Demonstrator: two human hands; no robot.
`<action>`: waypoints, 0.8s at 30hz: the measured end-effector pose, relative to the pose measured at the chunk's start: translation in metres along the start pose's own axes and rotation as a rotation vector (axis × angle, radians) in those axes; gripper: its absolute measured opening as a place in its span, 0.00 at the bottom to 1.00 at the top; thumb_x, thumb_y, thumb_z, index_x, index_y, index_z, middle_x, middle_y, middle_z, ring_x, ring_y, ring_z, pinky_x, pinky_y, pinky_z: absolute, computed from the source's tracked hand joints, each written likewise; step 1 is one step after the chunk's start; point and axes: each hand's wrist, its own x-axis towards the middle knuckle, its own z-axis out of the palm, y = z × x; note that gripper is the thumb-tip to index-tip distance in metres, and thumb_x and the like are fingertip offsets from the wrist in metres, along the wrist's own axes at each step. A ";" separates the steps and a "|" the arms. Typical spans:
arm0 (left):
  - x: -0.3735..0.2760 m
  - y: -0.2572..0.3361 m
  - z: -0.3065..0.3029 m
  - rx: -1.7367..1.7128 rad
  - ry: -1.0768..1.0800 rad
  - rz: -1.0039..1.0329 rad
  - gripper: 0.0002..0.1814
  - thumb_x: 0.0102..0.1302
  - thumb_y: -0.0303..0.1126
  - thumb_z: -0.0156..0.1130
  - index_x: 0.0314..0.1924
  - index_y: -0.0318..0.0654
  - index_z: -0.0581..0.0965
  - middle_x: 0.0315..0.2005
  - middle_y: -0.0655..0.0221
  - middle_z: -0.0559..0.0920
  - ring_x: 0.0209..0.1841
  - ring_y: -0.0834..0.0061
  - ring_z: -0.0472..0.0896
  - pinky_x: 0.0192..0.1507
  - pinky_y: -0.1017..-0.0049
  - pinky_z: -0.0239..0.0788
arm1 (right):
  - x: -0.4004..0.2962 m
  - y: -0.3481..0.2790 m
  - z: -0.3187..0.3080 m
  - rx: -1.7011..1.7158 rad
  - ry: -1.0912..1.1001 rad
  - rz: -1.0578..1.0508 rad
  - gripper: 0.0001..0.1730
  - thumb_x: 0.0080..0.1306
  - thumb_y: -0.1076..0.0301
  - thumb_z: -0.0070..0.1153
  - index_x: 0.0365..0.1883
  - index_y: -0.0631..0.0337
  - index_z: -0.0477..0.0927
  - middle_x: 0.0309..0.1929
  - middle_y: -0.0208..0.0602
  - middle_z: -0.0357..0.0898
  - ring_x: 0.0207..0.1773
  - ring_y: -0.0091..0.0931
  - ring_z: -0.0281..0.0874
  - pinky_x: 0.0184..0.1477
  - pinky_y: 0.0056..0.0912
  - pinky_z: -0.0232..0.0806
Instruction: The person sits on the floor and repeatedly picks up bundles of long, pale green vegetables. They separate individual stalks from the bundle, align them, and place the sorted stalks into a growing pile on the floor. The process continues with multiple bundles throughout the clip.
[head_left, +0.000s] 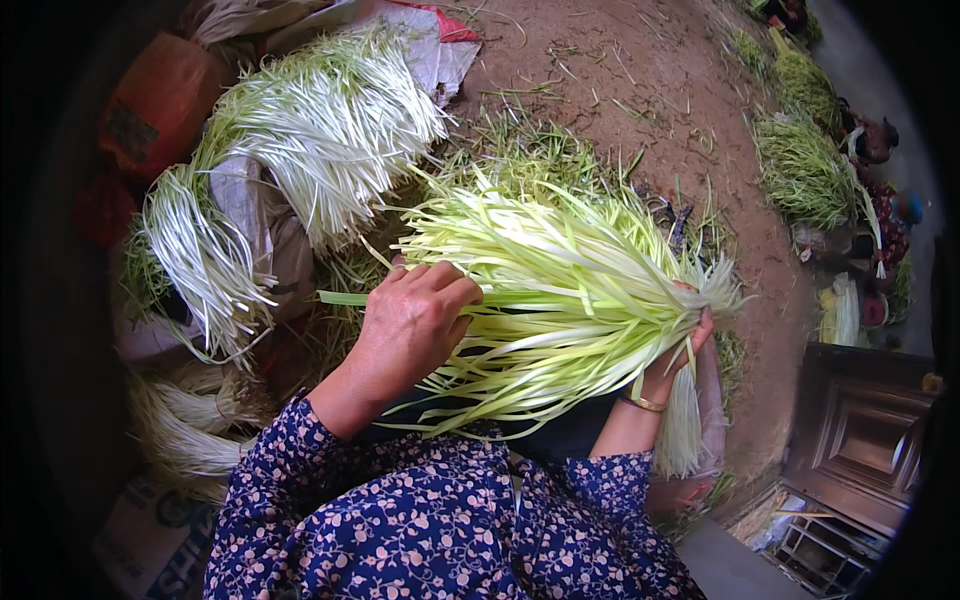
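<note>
A large bundle of pale yellow-green leafy stalks, like blanched garlic chives (555, 277), fans out across the middle in front of me. My right hand (694, 337), with a bracelet at the wrist, grips its narrow white end. At the bundle's spread leafy side, my left hand (424, 311) is closed, back up, with a green leaf (342, 298) sticking out to its left; its fingertips are partly hidden. More white stalks (681, 431) lie below my right hand.
Heaps of white-stemmed stalks (337, 127) lie at upper left, near an orange sack (161, 105). Tied bundles (187, 435) lie lower left. Loose leaves cover the dirt floor (637, 82). People (885, 217) sit by green piles (806, 169) at far right, above a brown panelled door (862, 435).
</note>
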 end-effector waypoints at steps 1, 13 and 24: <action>0.001 0.000 0.002 0.009 0.029 0.008 0.13 0.46 0.29 0.67 0.35 0.45 0.78 0.35 0.71 0.77 0.40 0.68 0.76 0.43 0.70 0.66 | -0.001 0.000 0.002 0.006 0.006 -0.004 0.20 0.66 0.52 0.38 0.39 0.60 0.73 0.38 0.37 0.76 0.45 0.31 0.72 0.53 0.40 0.65; 0.018 0.006 0.029 0.039 0.202 0.019 0.10 0.42 0.30 0.69 0.30 0.47 0.81 0.26 0.71 0.70 0.33 0.68 0.70 0.40 0.69 0.59 | 0.002 0.000 -0.004 0.089 -0.049 0.039 0.20 0.67 0.52 0.38 0.41 0.60 0.72 0.40 0.36 0.75 0.47 0.31 0.71 0.55 0.40 0.63; 0.035 0.028 0.047 -0.023 0.117 -0.078 0.13 0.44 0.33 0.69 0.33 0.44 0.80 0.31 0.66 0.74 0.39 0.64 0.73 0.45 0.65 0.62 | 0.003 0.001 -0.004 0.024 0.003 0.013 0.20 0.67 0.52 0.38 0.39 0.60 0.74 0.39 0.36 0.76 0.45 0.31 0.72 0.54 0.40 0.64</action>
